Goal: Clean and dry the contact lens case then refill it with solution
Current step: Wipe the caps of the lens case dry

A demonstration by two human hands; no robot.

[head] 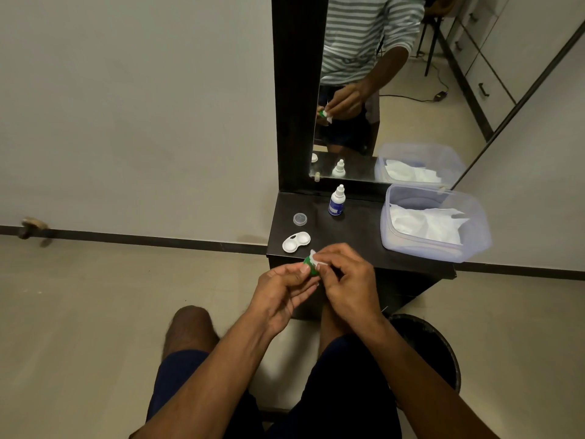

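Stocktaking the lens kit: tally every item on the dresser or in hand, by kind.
Lens case base: 1
Caps: 2, green cap in hand, grey cap on the dresser
Solution bottle: 1
Tissue piece: 1
Plastic tub: 1
Total: 6

On the table point(357, 236), your case point(296, 242) lies front left, a cap point(299, 218) behind it, the bottle point(336, 201) further back, the tub point(435, 221) at right.

A green cap point(308, 268) and white lens case point(296, 242) (blue-labelled white bottle point(336, 201) behind) against the black table point(357, 236), grey-white striped shirt point(364, 30) mirrored above
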